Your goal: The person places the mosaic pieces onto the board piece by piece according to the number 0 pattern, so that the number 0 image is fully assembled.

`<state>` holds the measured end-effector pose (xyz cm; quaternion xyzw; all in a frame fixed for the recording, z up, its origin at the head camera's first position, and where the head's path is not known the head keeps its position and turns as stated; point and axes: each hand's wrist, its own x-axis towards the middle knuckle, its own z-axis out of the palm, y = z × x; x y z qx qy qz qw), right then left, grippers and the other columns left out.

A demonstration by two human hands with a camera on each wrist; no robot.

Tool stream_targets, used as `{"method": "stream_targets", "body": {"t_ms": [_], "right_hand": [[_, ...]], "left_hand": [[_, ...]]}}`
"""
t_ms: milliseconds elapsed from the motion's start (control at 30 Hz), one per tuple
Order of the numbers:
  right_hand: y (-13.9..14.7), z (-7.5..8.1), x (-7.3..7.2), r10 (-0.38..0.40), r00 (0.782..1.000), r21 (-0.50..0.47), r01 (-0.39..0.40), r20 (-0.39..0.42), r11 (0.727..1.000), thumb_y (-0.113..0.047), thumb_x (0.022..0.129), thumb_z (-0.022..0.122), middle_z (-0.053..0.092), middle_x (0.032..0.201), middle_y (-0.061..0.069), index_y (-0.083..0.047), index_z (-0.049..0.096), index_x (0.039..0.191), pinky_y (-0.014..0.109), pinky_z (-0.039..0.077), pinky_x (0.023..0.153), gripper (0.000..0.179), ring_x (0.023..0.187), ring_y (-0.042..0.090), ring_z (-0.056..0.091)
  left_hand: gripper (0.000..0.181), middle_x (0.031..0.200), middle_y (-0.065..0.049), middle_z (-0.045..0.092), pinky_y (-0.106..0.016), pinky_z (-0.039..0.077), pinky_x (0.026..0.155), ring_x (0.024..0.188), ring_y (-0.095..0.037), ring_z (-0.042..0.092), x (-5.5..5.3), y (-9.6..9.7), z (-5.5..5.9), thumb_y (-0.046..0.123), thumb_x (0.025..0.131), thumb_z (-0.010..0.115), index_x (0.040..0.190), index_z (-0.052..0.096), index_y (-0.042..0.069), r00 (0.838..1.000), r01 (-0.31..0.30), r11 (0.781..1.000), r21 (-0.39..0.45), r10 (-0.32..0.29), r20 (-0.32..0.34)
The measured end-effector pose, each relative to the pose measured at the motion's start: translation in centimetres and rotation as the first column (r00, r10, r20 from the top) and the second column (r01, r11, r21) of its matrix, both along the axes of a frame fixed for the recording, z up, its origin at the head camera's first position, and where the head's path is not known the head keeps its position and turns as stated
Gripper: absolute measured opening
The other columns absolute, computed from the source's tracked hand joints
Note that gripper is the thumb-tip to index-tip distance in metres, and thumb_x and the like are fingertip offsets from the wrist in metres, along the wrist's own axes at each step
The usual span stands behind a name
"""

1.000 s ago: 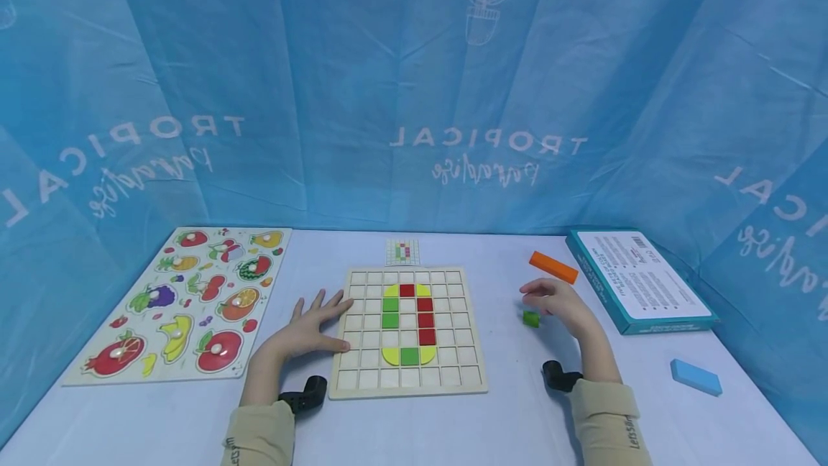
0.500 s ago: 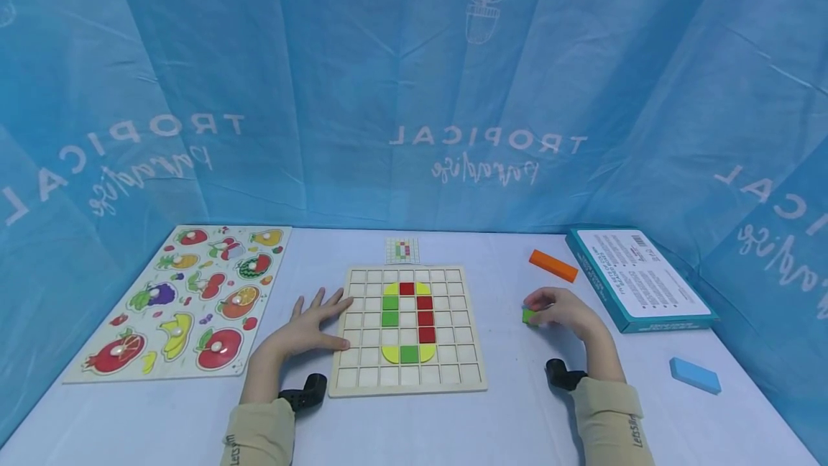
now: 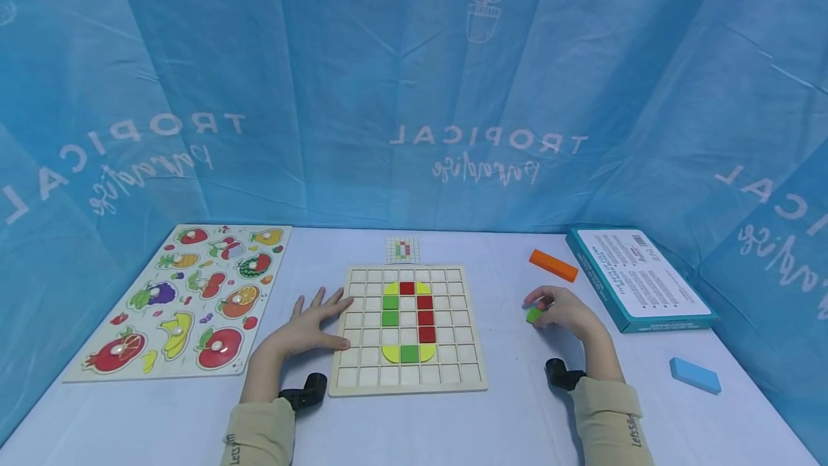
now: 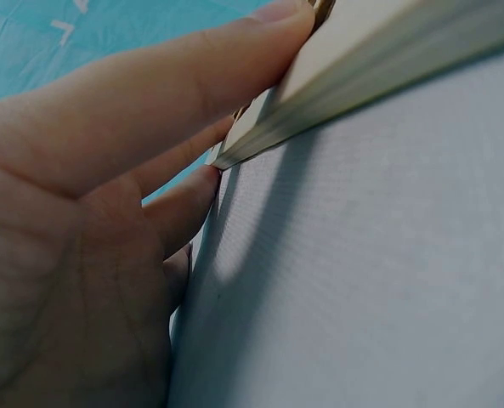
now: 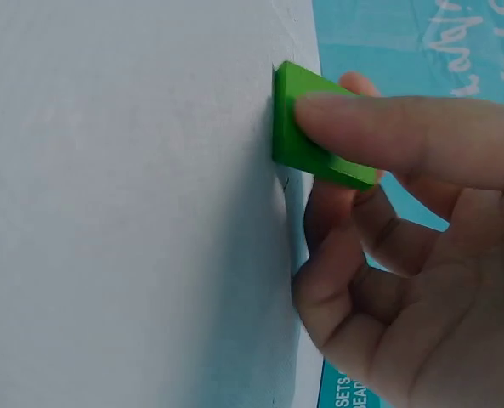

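Observation:
A wooden grid board point(image 3: 362, 378) lies mid-table, with red, green and yellow tiles set in a ring on it. My left hand point(image 3: 304, 333) is spread at the board's left side, thumb and fingertips on its edge; the left wrist view shows the thumb point(image 4: 260, 59) on top of the frame. To the right of the board, my right hand point(image 3: 564, 308) pinches a square green tile point(image 5: 294, 140) between thumb and fingers, low over the white cloth. In the right wrist view the tile is tilted, its thumb-side face partly covered.
A small pattern card point(image 3: 402, 251) lies behind the board. On the left is a fruit puzzle board point(image 3: 158, 333). Toward the right lie an orange block point(image 3: 553, 266), a teal box point(image 3: 640, 279) and a blue block point(image 3: 695, 376). A blue curtain point(image 3: 414, 92) hangs along the back.
My right hand has closed its thumb and fingers on the green tile and tilted it up from how it lay on the cloth. The left hand has stayed on the board.

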<state>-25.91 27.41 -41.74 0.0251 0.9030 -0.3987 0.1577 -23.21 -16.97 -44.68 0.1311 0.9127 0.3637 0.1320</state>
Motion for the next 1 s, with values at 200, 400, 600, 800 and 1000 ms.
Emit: {"method": "stream_targets", "body": {"t_ms": [200,400,600,800,1000], "right_hand": [[-0.1,0.4,0.1,-0.022,0.998,-0.068,0.018,-0.053,0.997,-0.005,0.078,0.068,0.054,0.099,0.014,0.000,0.057,0.112,0.032,0.046,0.074,0.036,0.091,0.025,0.047],[-0.2,0.6,-0.1,-0.066,0.996,-0.121,0.059,-0.055,0.991,-0.017,0.081,0.071,0.056,0.101,0.013,0.000,0.052,0.116,0.030,0.049,0.077,0.043,0.088,0.022,0.052],[-0.6,0.9,-0.3,-0.104,0.993,-0.151,0.095,-0.049,0.984,-0.023,0.080,0.072,0.059,0.097,0.011,-0.004,0.049,0.108,0.031,0.050,0.077,0.041,0.085,0.022,0.055],[-1.3,1.4,-0.3,-0.101,0.993,-0.213,0.085,-0.064,0.973,-0.026,0.082,0.070,0.060,0.094,0.010,-0.004,0.052,0.108,0.029,0.052,0.077,0.039,0.087,0.025,0.057],[-1.8,1.7,-0.3,-0.100,0.993,-0.221,0.084,-0.059,0.972,-0.028,0.083,0.069,0.062,0.095,0.010,-0.004,0.054,0.111,0.031,0.052,0.079,0.040,0.091,0.030,0.057]], "left_hand": [[0.089,0.152,-0.017,0.018,-0.055,-0.015,0.109,0.140,-0.039,-0.005,0.0,0.0,0.1,0.038,0.069,0.075,0.142,0.035,0.007,1.000,0.002,1.000,-0.002,-0.002,0.001],[0.089,0.152,-0.017,0.018,-0.055,-0.015,0.109,0.140,-0.039,-0.005,0.0,0.0,0.1,0.037,0.069,0.075,0.142,0.036,0.007,1.000,-0.001,1.000,-0.002,0.001,0.001],[0.088,0.152,-0.017,0.019,-0.055,-0.015,0.109,0.140,-0.039,-0.004,0.1,0.0,0.0,0.037,0.069,0.075,0.142,0.036,0.007,1.000,-0.005,1.000,-0.007,0.005,-0.001],[0.088,0.152,-0.017,0.018,-0.055,-0.015,0.109,0.140,-0.039,-0.005,0.1,0.0,0.1,0.038,0.069,0.075,0.142,0.035,0.008,1.000,-0.001,1.000,-0.013,0.001,0.002],[0.089,0.152,-0.018,0.017,-0.056,-0.016,0.108,0.139,-0.040,-0.005,0.0,0.0,0.1,0.037,0.069,0.075,0.142,0.035,0.007,1.000,0.007,1.000,-0.001,-0.007,0.004]]}}
